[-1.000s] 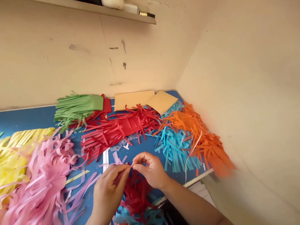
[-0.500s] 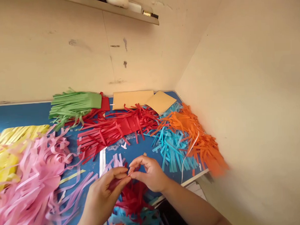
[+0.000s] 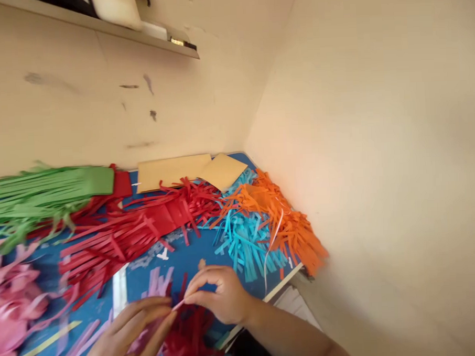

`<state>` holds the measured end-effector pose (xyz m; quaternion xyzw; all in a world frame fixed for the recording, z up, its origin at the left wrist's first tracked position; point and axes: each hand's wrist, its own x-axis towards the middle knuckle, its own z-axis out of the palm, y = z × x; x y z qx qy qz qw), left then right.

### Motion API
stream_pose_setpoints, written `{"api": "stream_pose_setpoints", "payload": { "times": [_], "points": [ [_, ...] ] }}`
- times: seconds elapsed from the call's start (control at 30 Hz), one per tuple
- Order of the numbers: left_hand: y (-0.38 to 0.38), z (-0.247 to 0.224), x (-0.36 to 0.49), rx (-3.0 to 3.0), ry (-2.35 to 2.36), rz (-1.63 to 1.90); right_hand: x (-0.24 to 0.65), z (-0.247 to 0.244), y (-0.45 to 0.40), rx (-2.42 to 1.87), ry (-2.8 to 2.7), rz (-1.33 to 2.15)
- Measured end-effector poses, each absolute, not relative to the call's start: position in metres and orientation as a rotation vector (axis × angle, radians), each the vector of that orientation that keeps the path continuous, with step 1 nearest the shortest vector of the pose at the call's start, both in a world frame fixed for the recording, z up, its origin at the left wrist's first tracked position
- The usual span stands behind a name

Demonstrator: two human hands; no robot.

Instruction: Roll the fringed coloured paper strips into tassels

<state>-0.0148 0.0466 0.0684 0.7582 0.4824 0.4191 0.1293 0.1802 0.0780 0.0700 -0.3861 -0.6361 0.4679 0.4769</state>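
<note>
Right hand [image 3: 219, 297] is pinching a thin pink paper strip [image 3: 179, 305] between thumb and fingers, so that one's a definite grip. The strip pokes out from the fingertips toward the left hand [image 3: 126, 337], which is reaching in from the bottom left with its fingers stretched along it. That hand is pretty blurry, so I can't tell if it's actually gripping anything.

Right under both hands, at the front edge of the blue tabletop [image 3: 197, 253], there's a messy pile of red paper fringe [image 3: 185, 335]. Some lilac paper strips [image 3: 159, 284] stick up just behind the strip.

The rest of the table is piled with cut fringe. Pink fringe [image 3: 10, 298] is along the left side, with green fringe [image 3: 45, 194] and a big red fringed sheet [image 3: 137, 229] toward the back. Turquoise fringe [image 3: 244, 243] and orange fringe [image 3: 280, 218] sit in the back right, up against the wall. Two tan card sheets [image 3: 170, 173] lie along the back edge, partly under the red strips.
</note>
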Motion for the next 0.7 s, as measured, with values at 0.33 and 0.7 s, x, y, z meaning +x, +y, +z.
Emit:
{"api": "stream_pose_setpoints", "payload": {
  "times": [0.33,0.7],
  "points": [
    [0.045,0.074,0.015,2.381,1.301,1.427,0.190,0.075,0.063,-0.943,-1.699,0.785],
    [0.050,0.070,0.024,2.437,1.259,1.352,0.193,0.073,0.058,-0.980,-1.670,0.716]
  ]
}}
